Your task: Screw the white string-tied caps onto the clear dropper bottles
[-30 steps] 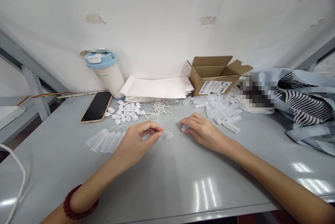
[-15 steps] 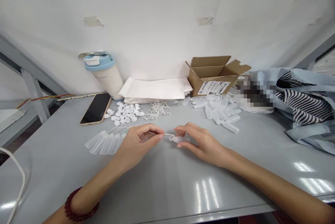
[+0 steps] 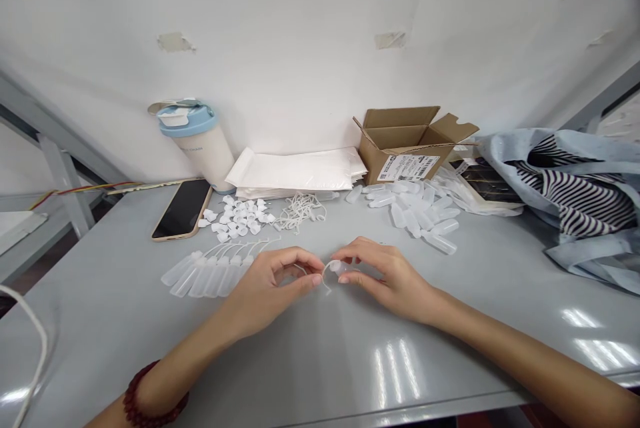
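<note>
One pale cord [image 3: 325, 268] is pinched in the left hand [image 3: 283, 281] at centre frame; just to its right, the right hand [image 3: 390, 275] clasps a small translucent bottle [image 3: 339, 267]. A loose pinch could let the limp cord slip. The right hand hides the bottle's far end; cord-to-bottle contact is indistinct.

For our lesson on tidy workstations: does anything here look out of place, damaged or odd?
Mainly the tape scraps on the white wall: ragged-edged and holding nothing up, they look like leftovers. On the table, nothing looks clearly spilled or broken.
</note>
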Demonstrator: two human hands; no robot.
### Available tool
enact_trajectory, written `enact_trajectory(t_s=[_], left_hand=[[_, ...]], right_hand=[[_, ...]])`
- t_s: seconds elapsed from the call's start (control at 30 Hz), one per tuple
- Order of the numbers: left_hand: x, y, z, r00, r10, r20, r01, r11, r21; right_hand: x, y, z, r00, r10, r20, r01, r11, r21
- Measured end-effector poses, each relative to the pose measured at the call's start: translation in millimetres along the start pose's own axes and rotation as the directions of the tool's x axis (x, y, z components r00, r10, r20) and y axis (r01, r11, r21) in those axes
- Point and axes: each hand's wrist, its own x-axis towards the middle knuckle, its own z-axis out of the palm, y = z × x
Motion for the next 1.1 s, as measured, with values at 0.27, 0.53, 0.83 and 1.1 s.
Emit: enact_trajectory(t_s=[0.27,0.53,0.83,1.1], left_hand=[[-2.9,3.4,3.4,0.997,0.071,-0.004,-0.071,0.997,0.021],[-3.1,2.6,9.4,0.964,0.262,-0.049,-0.247,0.949,0.197],[-4.1,2.3,9.5,0.958,0.279,-0.06,-0.256,0.934,0.25],[-4.4,3.4,10.0,0.953,0.298,-0.06,-0.275,0.928,0.251]], right_hand=[[1.0,-6.8,4.0,0.948,0.299,0.111,-0.317,0.842,0.437],[4.1,-9.1,6.2,0.893,0.399,0.209,-0.425,0.592,0.684],[4.3,-11.7,6.7,0.868,0.441,0.228,-0.458,0.535,0.71],[3.8,-13.2,5.8,0.861,0.459,0.219,-0.46,0.519,0.721]])
